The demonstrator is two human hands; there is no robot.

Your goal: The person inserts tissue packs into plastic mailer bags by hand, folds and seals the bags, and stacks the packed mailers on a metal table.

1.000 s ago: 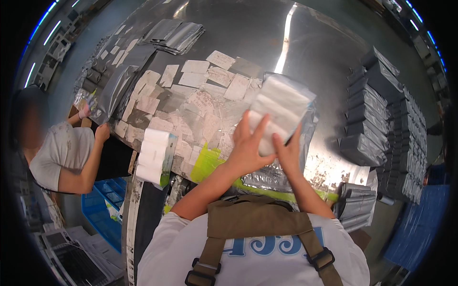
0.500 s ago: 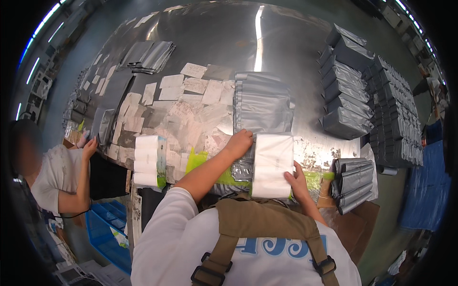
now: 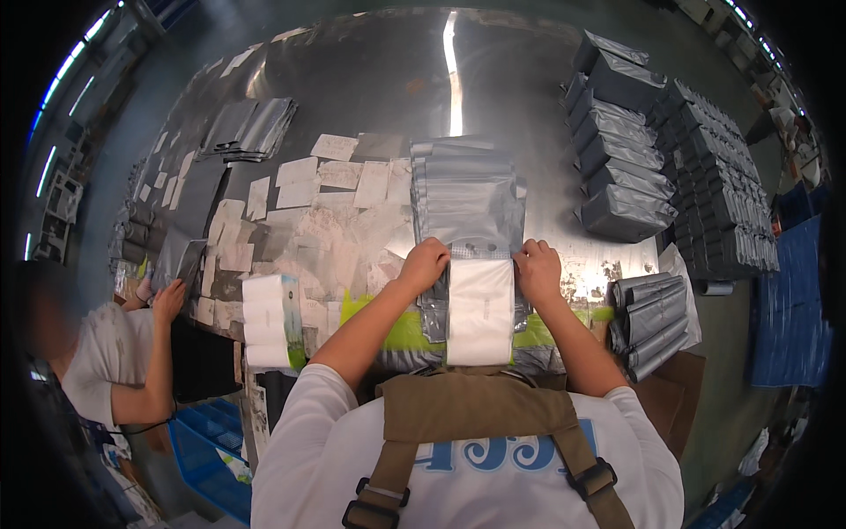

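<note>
A white pack of paper rolls (image 3: pixel 480 313) lies in front of me at the table's near edge. Its far end meets the near, open edge of the top grey plastic mailing bag (image 3: pixel 467 198); how far it is inside I cannot tell. At the left corner of that edge, my left hand (image 3: pixel 429 263) is closed in a pinch on the bag. My right hand (image 3: pixel 538 271) pinches the bag's edge on the right side of the pack. More grey bags lie stacked underneath. A second white pack (image 3: pixel 269 322) stands farther left, near the table edge.
Filled grey parcels (image 3: pixel 626 167) are piled in rows at the right. Rolled grey bags (image 3: pixel 654 319) lie at the right corner. Paper labels (image 3: pixel 317 189) cover the table left of centre, with more grey bags (image 3: pixel 247 130) beyond. A co-worker (image 3: pixel 119 353) handles a bag at left.
My right hand has left the side of the white pack and now grips the bag's edge. The pack has moved up against the bag's opening. My left hand still holds the bag.
</note>
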